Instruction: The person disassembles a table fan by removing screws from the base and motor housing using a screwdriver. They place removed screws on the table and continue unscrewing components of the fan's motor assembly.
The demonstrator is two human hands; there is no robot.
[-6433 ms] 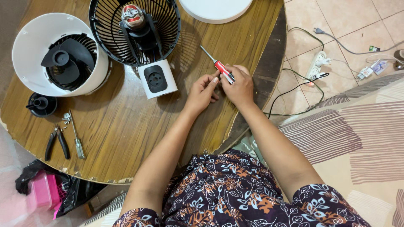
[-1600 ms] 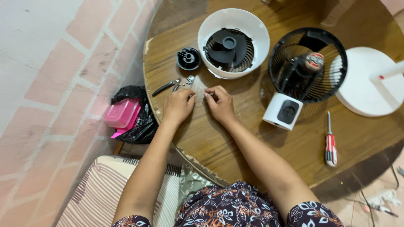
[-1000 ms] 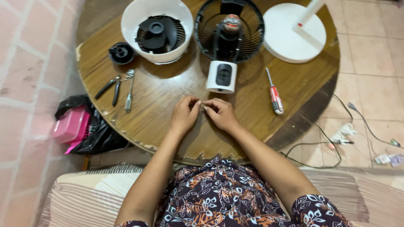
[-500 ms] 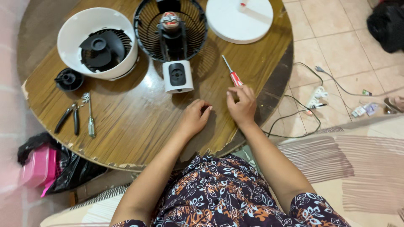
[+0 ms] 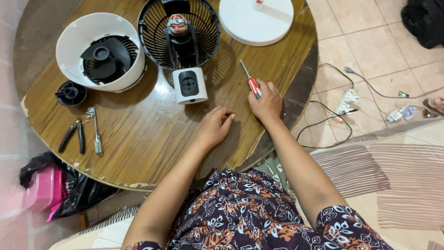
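My right hand (image 5: 267, 102) rests on the round wooden table (image 5: 152, 134) with its fingers closed around the red handle of a screwdriver (image 5: 250, 82), whose shaft points away from me. My left hand (image 5: 213, 126) lies on the wood beside it, fingers curled in, and whether it holds something small I cannot tell. Just beyond the hands stands a fan motor in a black wire grille (image 5: 179, 28) on a white base block (image 5: 189, 85).
A white fan housing with black blades (image 5: 99, 51) and a black cap (image 5: 70, 92) sit at the left. Pliers (image 5: 73, 134), a second screwdriver (image 5: 96, 134) and small screws lie nearby. A white round disc (image 5: 255, 19) is at the back. Cables and a power strip (image 5: 347, 99) lie on the floor.
My right hand has moved onto the red screwdriver and closed on its handle. My left hand stays curled on the table.
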